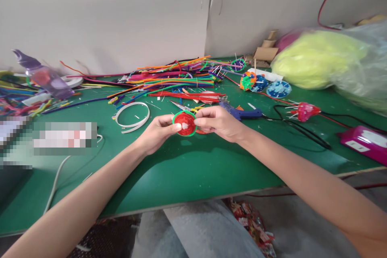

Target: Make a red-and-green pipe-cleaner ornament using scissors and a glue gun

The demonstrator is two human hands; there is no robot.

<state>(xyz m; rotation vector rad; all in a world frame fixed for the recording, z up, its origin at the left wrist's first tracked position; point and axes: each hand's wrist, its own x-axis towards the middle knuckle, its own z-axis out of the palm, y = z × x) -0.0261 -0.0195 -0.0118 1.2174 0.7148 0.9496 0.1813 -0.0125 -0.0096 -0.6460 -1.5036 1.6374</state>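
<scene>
Between my two hands, above the green table (187,177), is a small round red disc with a bright green rim (186,125), seemingly of coiled pipe cleaner, with a pale patch at its middle. My left hand (161,131) pinches its left edge, thumb on the face. At the right edge my right hand (219,123) has thumb and fingertips closed on the rim. Just behind the disc lie scissors (180,106), partly hidden. A blue glue gun (242,112) rests beyond my right hand. Left of the disc sits a coil of white strip (133,116).
Bundles of coloured pipe cleaners (178,80) spread along the back. Right of them stand finished-looking round pieces, one blue with white dots (278,88), and a pink piece with white sticks (306,111). A magenta box (365,143), cables, bagged yellow material (320,56) and a purple bottle (45,74) flank the sides.
</scene>
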